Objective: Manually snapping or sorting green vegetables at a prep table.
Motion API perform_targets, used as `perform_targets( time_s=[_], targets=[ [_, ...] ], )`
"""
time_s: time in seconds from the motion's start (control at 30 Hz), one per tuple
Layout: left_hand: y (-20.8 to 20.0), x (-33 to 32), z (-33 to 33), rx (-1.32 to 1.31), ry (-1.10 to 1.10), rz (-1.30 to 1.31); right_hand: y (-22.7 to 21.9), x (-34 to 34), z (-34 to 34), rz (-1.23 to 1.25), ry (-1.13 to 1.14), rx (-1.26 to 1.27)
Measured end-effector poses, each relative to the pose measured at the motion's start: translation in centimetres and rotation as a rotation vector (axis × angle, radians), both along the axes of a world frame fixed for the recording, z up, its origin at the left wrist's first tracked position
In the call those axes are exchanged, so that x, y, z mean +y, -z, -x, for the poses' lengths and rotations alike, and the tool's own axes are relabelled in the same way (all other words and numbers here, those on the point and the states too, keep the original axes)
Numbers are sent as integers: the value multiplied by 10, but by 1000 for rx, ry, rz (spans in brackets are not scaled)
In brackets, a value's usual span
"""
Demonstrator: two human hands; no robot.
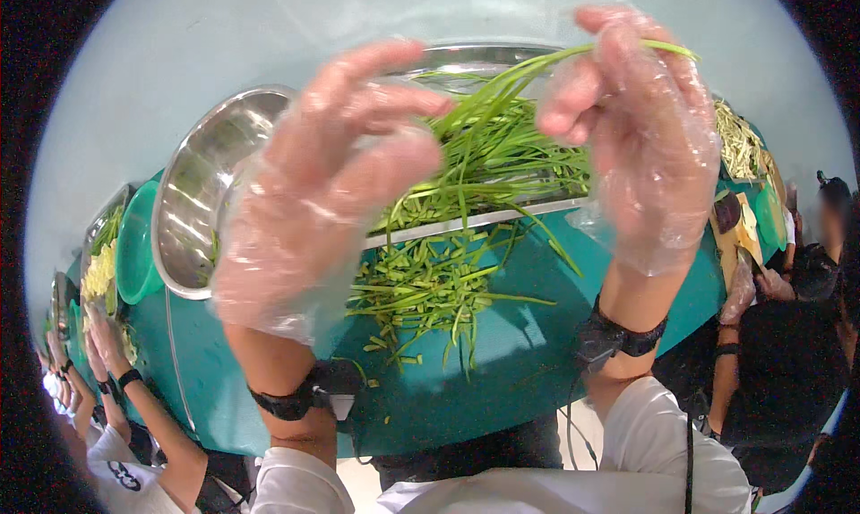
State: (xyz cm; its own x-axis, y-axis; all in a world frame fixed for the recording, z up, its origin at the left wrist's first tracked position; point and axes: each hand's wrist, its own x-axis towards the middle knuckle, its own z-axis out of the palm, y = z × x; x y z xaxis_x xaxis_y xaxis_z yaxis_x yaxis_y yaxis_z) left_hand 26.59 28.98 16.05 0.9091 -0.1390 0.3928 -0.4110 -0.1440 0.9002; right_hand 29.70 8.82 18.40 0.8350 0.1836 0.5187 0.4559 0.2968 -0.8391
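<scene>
My right hand, in a clear plastic glove, is raised over the right end of a metal tray. Its fingers pinch a few long green chive stalks, which droop down to the left. My left hand, gloved the same way, hovers at the tray's left side with its fingers apart, a little blurred. Uncut chives lie heaped in the tray, with cut pieces toward its left front. More short chive pieces are scattered on the green table in front of it.
Left of the tray stands a steel bowl, partly behind my left hand, beside a green basin. Co-workers' hands are at the far left. On the right, another person's gloved hand is near a cutting board and shredded pale food.
</scene>
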Motion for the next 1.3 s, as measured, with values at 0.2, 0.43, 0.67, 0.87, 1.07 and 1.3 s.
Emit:
perform_targets(
  time_s=[0.2, 0.43, 0.67, 0.87, 1.07, 1.3],
  targets=[
    [-16, 38, 1, -39, -217, -76, 0, -38, -14, -356, -83, -13],
    [-15, 35, 10, -30, -114, -194, 1, -46, -18, -149, 272, -126],
    [-14, 33, 12, -111, -69, -134, 4, -56, -48, 57, 227, -265],
    [-14, 24, 15, -33, -46, -34, -25, -63, -97, 490, 491, -301],
    [-15, 37, 13, -18, 17, -26, -35, -50, -133, 906, 485, -391],
    [-12, 34, 11, 22, 32, -50, -44, -32, -145, 1180, 655, -617]
  ],
)
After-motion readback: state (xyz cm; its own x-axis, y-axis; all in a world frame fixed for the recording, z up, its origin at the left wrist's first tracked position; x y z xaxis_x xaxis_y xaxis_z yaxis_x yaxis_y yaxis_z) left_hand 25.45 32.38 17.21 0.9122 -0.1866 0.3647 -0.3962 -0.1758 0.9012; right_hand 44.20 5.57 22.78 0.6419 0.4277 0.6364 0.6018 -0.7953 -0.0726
